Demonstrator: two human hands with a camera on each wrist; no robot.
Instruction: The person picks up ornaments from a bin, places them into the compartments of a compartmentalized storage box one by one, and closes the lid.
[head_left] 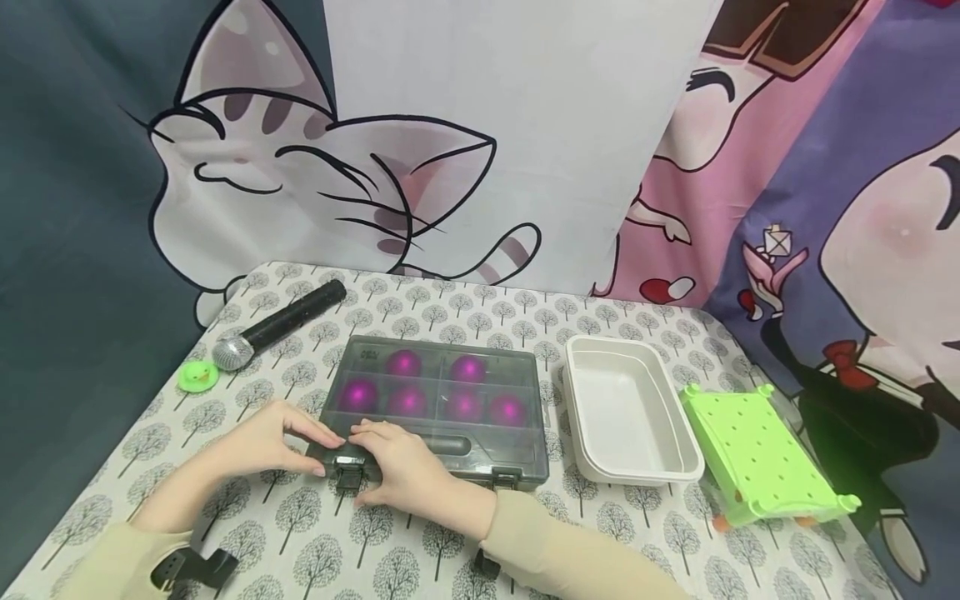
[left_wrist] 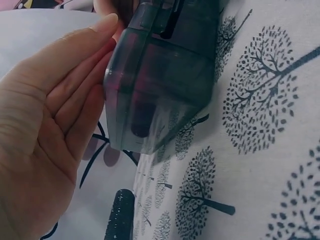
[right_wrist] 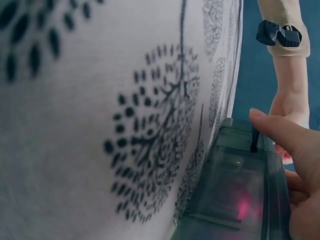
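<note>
A smoky see-through storage case (head_left: 495,446) with a shut lid lies on the patterned tablecloth. Through the lid several purple balls (head_left: 405,402) show in its compartments. My left hand (head_left: 270,440) is at the case's front left corner, its fairly straight fingers touching the lid. My right hand (head_left: 408,477) grips over the front edge by the left latch (head_left: 348,473), fingers on the lid. In the right wrist view the thumb (right_wrist: 272,125) presses on the latch, which sticks out from the case. The right latch (head_left: 506,477) is untouched.
A white plastic tub (head_left: 626,408) stands right of the case, beside a lime-green toy rack (head_left: 765,450) with knobbed corners. At the back left lie a black microphone (head_left: 288,321) and a small green rubber duck (head_left: 197,377). A cartoon-printed curtain (head_left: 570,150) hangs behind the table.
</note>
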